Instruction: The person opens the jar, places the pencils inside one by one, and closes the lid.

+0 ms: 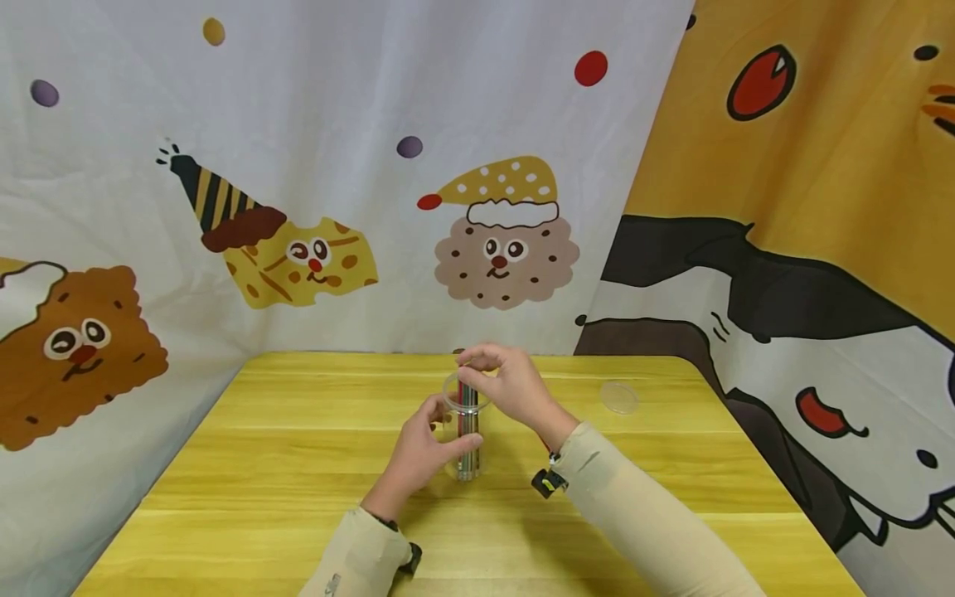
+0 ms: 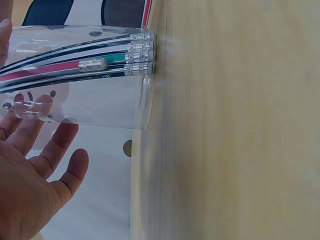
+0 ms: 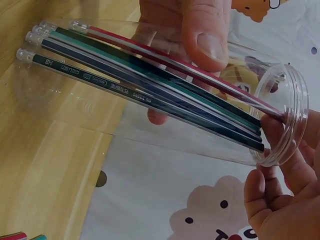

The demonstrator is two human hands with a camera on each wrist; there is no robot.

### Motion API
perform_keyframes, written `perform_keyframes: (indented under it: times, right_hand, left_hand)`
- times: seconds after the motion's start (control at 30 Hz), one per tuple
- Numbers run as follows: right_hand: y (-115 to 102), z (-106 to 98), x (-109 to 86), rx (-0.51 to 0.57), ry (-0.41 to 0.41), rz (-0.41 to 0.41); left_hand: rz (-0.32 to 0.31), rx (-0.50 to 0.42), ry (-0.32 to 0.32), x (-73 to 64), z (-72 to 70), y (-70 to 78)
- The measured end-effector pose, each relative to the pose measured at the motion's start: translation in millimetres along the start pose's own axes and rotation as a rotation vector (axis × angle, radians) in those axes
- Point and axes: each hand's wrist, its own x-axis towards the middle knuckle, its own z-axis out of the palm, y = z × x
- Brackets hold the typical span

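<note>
left hand [image 1: 421,448]: i see fingers curled round a jar [image 2: 100,102]
right hand [image 1: 515,385]: fingertips at the jar's mouth; pinching, i can't tell
pencils [image 3: 145,101]: inside, below those fingertips

So the jar [image 3: 190,137] stands around the middle of the table [image 1: 298,464], pencils [image 3: 145,101] inside it, eraser ends down, other ends up by the mouth. The left hand [image 1: 421,448] is on the jar at about 9 o'clock, and the right hand [image 1: 515,385] is up at the mouth, arm coming in from 4ish. A lid [image 1: 620,397] lies on the table, roughly 2 o'clock from the jar. Curtain [image 1: 336,108] hangs behind everything at 12.
</note>
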Motion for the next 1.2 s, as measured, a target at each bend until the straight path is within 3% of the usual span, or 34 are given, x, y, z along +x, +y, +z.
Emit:
perform_keyframes:
  times: [0.57, 0.97, 1.2]
  right_hand:
    - [-6.0, 7.0, 0.5, -0.118, 0.027, 0.052]
    - [-4.5, 7.8, 2.1, -0.337, 0.115, -0.070]
    - [-6.5, 5.9, 3.8, -0.411, 0.139, -0.125]
  left_hand:
    - [0.022, -0.001, -0.003, 1.5, -1.2, -1.2]
    - [0.014, 0.013, 0.000, 0.6, -1.3, 0.2]
    - [0.010, 0.003, 0.002, 2.4, -1.9, -0.7]
